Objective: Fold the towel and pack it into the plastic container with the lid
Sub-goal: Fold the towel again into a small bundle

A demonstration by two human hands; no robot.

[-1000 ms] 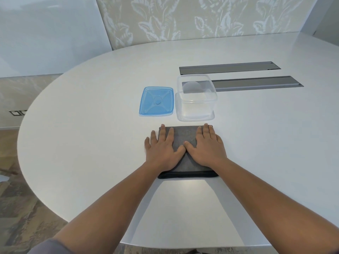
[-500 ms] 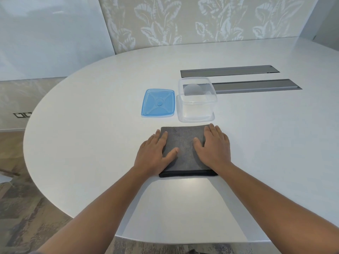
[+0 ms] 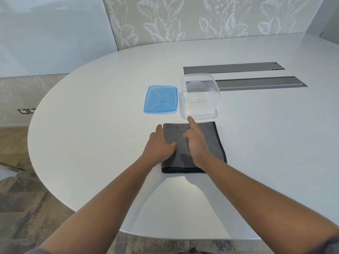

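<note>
A dark grey towel (image 3: 212,143), folded into a flat rectangle, lies on the white table (image 3: 91,143) in front of me. My left hand (image 3: 159,145) rests flat on its left edge, thumb on the cloth. My right hand (image 3: 196,142) stands on its side over the towel's middle, forefinger stretched toward the container; I cannot tell if it touches the cloth. Just beyond the towel stands the clear plastic container (image 3: 200,97), open and empty. Its blue lid (image 3: 161,99) lies flat to the left of it.
Two long grey slotted panels (image 3: 256,83) are set into the tabletop behind and right of the container. The rounded table edge runs close on my left and near side, with patterned floor (image 3: 22,198) below. A leaf-patterned wall stands behind the table.
Both hands lay flat on the towel and slid apart. Now the right hand has turned on edge and moved to the towel's middle, baring its right side. The left hand stays at the left edge.
</note>
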